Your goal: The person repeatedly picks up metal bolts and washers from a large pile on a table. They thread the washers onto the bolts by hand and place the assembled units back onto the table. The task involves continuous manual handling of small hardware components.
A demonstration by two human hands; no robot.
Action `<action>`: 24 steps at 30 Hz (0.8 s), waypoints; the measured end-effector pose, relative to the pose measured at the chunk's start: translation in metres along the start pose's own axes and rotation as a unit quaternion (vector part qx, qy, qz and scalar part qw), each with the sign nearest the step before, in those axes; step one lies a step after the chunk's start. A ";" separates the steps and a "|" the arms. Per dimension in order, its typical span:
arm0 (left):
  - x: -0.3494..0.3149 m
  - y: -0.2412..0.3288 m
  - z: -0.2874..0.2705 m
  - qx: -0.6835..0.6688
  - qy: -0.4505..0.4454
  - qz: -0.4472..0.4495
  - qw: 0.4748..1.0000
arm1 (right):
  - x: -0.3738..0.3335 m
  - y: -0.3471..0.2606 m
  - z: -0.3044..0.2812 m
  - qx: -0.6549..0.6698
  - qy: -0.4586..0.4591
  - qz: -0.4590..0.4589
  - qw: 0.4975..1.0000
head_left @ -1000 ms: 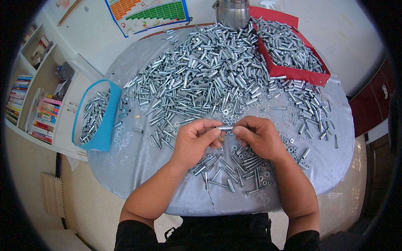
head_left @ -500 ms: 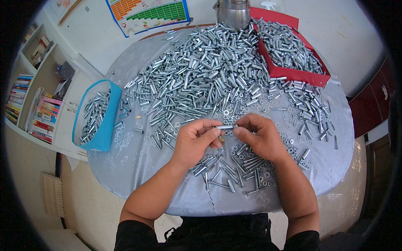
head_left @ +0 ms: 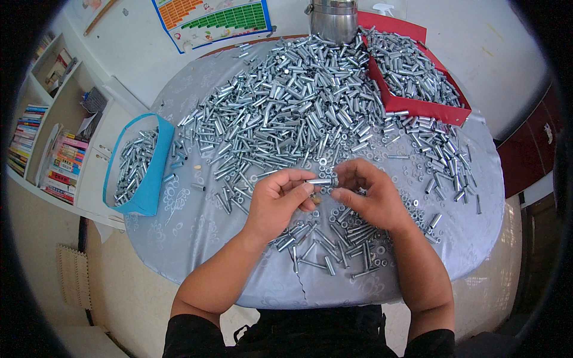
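Observation:
Between the thumb and fingers of my left hand (head_left: 273, 201) lies a shiny metal sleeve anchor bolt (head_left: 320, 182), held level and pointing right. My right hand (head_left: 375, 196) is at the bolt's right end, its thumb and forefinger spread apart around that end. Whether a small nut or washer sits there I cannot make out. Beneath and beyond the hands are loose washers and nuts (head_left: 323, 161). Closer to me, several long bolts (head_left: 326, 241) lie scattered between my forearms.
A big heap of metal sleeves and bolts (head_left: 280, 95) covers the far table. At the back right stands a red box (head_left: 418, 107) full of similar parts, beside a steel canister (head_left: 333, 24). A blue box (head_left: 146, 194) of bolts sits left on the patterned tablecloth (head_left: 203, 250).
My right thumb and forefinger have parted from their pinch on the bolt's right end. My left hand keeps its hold in nearly the same place.

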State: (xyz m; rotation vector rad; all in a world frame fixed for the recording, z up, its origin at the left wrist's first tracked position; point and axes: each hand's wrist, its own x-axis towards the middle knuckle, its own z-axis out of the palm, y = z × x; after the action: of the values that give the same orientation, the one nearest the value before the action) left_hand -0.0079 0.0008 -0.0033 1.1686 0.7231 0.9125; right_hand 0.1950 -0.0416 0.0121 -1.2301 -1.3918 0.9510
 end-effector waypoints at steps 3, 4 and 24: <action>-0.001 0.002 0.000 0.008 0.003 0.000 1.000 | 0.001 0.004 -0.005 -0.041 -0.025 0.033 0.998; -0.001 0.001 0.000 0.009 0.004 0.001 1.000 | 0.001 0.005 -0.006 -0.025 -0.018 0.044 0.999; -0.001 0.001 0.000 0.001 -0.005 0.000 1.000 | 0.000 0.004 -0.002 -0.032 -0.034 -0.009 0.999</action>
State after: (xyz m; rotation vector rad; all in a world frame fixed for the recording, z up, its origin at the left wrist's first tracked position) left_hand -0.0080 0.0001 -0.0025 1.1747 0.7157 0.9051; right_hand 0.1983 -0.0412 0.0082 -1.2401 -1.4938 0.9504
